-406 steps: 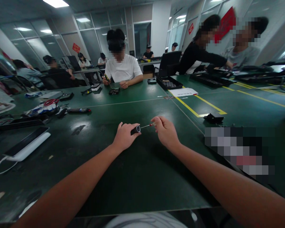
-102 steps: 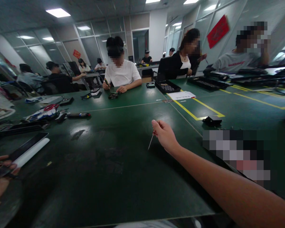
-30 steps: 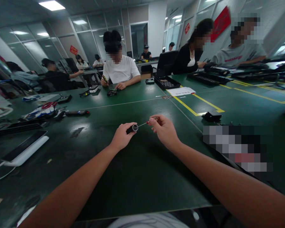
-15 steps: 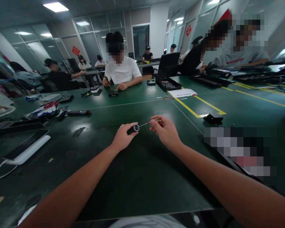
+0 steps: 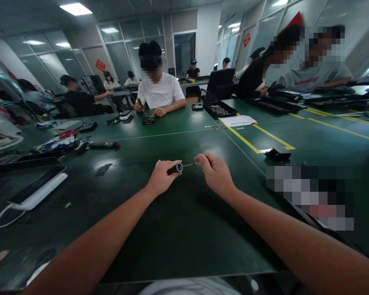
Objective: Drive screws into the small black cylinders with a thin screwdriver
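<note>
My left hand (image 5: 160, 178) is closed around a small black cylinder (image 5: 175, 168) with a silver ring at its end, held just above the green table (image 5: 160, 229). My right hand (image 5: 214, 173) pinches a thin screwdriver (image 5: 192, 165) with a red collar. The screwdriver's metal tip points left into the open end of the cylinder. Both hands sit close together at the table's middle.
A white power bank with a phone on it (image 5: 38, 189) lies at the left. Tools and a red-handled item (image 5: 67, 139) clutter the far left. A black part (image 5: 278, 154) sits by yellow tape lines (image 5: 252, 145). A person in white (image 5: 160, 92) works opposite; others sit at the right.
My left hand came back from the far left with the black cylinder, and the screwdriver tip now meets it. Over the last second the hands have barely moved.
</note>
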`<state>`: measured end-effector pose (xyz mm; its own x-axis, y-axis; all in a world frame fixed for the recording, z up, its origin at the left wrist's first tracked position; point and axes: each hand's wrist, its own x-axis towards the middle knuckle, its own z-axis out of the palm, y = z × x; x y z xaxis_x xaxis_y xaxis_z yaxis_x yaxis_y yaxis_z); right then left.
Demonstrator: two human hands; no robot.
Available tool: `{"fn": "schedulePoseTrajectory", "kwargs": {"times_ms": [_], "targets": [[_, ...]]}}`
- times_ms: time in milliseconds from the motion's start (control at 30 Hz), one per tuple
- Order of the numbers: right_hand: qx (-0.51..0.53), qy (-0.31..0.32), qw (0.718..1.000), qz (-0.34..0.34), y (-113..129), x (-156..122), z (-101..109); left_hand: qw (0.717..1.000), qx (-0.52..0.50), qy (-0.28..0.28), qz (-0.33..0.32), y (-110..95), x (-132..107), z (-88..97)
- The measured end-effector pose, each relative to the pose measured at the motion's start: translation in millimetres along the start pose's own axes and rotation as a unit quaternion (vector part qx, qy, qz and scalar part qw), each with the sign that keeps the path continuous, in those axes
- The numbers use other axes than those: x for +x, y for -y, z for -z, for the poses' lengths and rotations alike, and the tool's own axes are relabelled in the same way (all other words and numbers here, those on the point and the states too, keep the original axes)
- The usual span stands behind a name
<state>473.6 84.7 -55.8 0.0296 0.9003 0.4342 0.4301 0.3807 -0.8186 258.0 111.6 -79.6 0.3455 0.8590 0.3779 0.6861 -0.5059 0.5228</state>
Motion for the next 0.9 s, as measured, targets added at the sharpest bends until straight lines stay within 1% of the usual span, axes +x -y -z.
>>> {"fn": "schedulePoseTrajectory", "kwargs": {"times_ms": [133, 267, 467, 633, 700, 833, 900], "targets": [[0.004, 0.015, 1.0, 0.011, -1.7, -1.7, -1.1, 1.0, 0.0, 0.002, 0.001, -0.1, -0.5, -0.6], [0.0, 0.03, 0.999, 0.016, 1.6, -2.0, 0.0, 1.0, 0.018, 0.008, 0.003, -0.1, -1.7, -1.8], [-0.043, 0.018, 0.999, 0.01, 3.5, 0.7, 0.0, 1.0, 0.024, 0.005, -0.009, 3.4, -2.6, -3.8], [-0.018, 0.042, 0.999, -0.004, -0.7, 2.8, 0.7, 1.0, 0.028, -0.006, 0.002, 2.1, -2.7, -3.1], [-0.008, 0.04, 0.999, -0.014, -0.9, 3.5, 2.2, 1.0, 0.03, -0.002, -0.004, 0.2, -2.8, -2.9], [-0.032, 0.027, 0.999, -0.016, -0.4, 4.4, 3.8, 0.999, 0.033, 0.013, -0.013, -2.1, -2.9, -2.8], [-0.024, 0.024, 0.999, -0.022, -1.5, 4.3, 2.6, 0.999, 0.035, 0.013, -0.011, -1.9, -2.8, -2.8]]}}
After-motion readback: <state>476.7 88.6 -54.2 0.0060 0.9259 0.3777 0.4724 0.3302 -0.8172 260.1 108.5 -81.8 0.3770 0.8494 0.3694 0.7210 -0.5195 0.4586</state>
